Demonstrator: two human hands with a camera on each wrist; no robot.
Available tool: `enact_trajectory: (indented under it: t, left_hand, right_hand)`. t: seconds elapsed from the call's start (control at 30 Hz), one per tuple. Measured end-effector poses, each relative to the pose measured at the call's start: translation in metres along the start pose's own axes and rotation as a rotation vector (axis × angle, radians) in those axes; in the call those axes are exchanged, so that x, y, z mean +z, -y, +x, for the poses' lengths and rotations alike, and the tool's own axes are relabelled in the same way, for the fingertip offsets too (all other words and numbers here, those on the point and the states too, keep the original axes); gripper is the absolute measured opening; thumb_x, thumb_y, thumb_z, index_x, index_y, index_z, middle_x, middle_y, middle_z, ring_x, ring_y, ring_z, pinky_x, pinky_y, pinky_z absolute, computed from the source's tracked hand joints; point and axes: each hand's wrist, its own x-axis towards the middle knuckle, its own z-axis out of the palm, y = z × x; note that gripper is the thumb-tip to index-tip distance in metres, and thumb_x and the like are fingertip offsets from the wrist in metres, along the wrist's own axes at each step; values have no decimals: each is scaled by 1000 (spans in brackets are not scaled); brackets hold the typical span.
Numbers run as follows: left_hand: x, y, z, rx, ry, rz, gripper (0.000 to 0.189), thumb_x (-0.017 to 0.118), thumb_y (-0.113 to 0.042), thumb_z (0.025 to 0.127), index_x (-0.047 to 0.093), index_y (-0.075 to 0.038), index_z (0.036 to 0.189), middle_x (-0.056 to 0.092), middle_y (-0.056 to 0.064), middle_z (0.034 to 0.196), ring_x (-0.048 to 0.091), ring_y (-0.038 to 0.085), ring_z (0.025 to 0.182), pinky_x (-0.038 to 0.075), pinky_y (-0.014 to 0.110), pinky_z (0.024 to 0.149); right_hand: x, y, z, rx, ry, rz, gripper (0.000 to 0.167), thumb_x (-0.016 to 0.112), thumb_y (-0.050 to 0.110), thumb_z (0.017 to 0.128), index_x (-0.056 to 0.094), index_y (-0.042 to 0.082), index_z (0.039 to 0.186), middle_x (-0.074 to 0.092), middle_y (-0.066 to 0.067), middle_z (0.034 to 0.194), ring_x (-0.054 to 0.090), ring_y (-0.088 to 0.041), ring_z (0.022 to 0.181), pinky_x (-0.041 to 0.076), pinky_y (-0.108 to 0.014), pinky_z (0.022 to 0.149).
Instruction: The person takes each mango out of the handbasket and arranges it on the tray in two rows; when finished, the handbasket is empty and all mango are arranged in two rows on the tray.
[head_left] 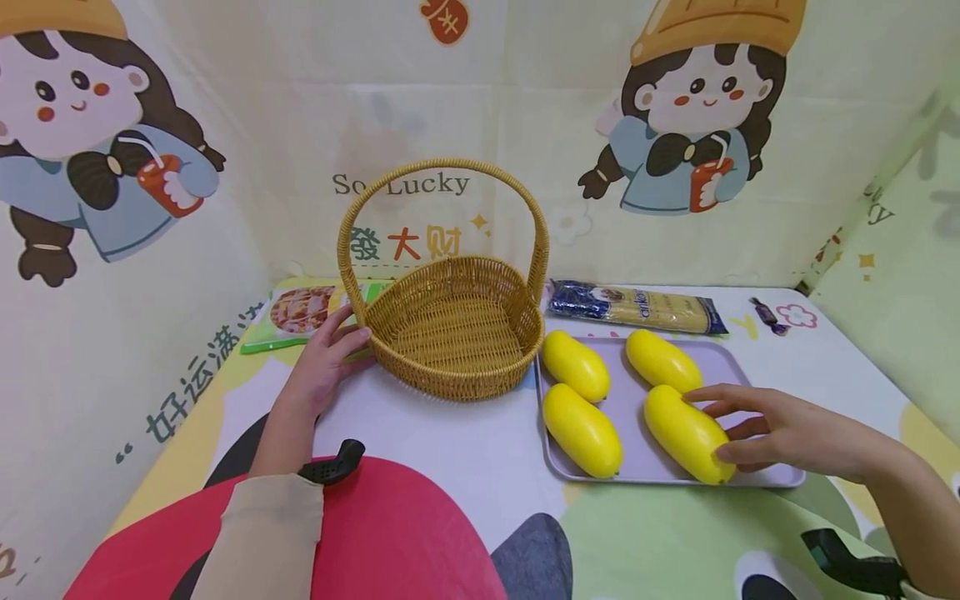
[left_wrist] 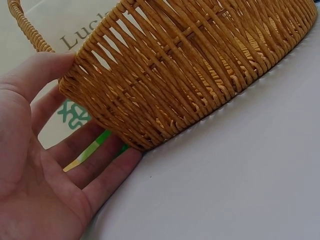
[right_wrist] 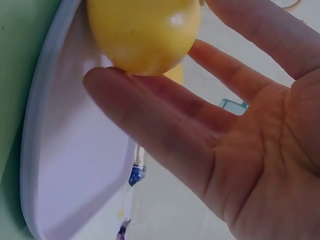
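In the head view, my left hand [head_left: 330, 362] is at the left side of a woven wicker basket [head_left: 457, 379] with a tall arched handle. The left wrist view has its thumb on the basket rim [left_wrist: 77, 62] and its spread, fairly straight fingers against the side. Four-sided and lilac, a tray [head_left: 626, 417] holds several smooth yellow mangoes. My right hand [head_left: 795, 433] reaches from the right to the near-right mango [head_left: 686, 433], thumb and fingertips at its right side. In the right wrist view, fingers extend around the end of that mango [right_wrist: 145, 37], with a gap before the palm.
Other mangoes lie on the tray: front left [head_left: 582, 431], back left [head_left: 576, 367] and back right [head_left: 663, 360]. Behind the tray is a pack of noodles [head_left: 637, 307]. A wrapped candy [head_left: 768, 317] lies further right. A green food packet [head_left: 300, 312] sits behind my left hand.
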Motion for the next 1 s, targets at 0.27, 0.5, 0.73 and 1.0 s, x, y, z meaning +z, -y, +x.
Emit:
enact_trajectory:
  t: [0.27, 0.5, 0.73, 1.0]
  left_hand:
    - [0, -4, 1, -2, 5, 22, 72, 60, -34, 105, 22, -29, 166, 34, 16, 164, 52, 14, 129, 51, 40, 112]
    - [3, -5, 3, -17, 11, 21, 72, 60, -34, 105, 22, -30, 166, 34, 15, 164, 50, 17, 133, 48, 44, 115]
    - [1, -7, 6, -14, 32, 28, 71, 58, -35, 106, 21, -30, 166, 32, 16, 165, 45, 26, 143, 43, 49, 119]
    - [-24, -25, -14, 18, 61, 383, 77, 52, -48, 106, 15, -21, 167, 37, 24, 161, 47, 43, 143, 49, 54, 111]
  right_hand:
    - [-2, -1, -3, -10, -6, 2, 67, 65, 23, 102, 33, 5, 159, 44, -37, 146, 64, -32, 113, 65, -38, 82]
    - [-3, 4, -10, 4, -37, -50, 69, 66, 22, 101, 33, 4, 159, 49, -35, 142, 65, -32, 110, 65, -40, 80]
    - [-6, 13, -15, -18, -106, -155, 65, 65, 23, 102, 37, 3, 157, 57, -29, 138, 67, -26, 104, 63, -34, 75]
    - [5, 31, -2, -129, -320, -404, 57, 68, 32, 101, 50, 12, 151, 59, -25, 142, 62, -42, 120, 62, -47, 82]
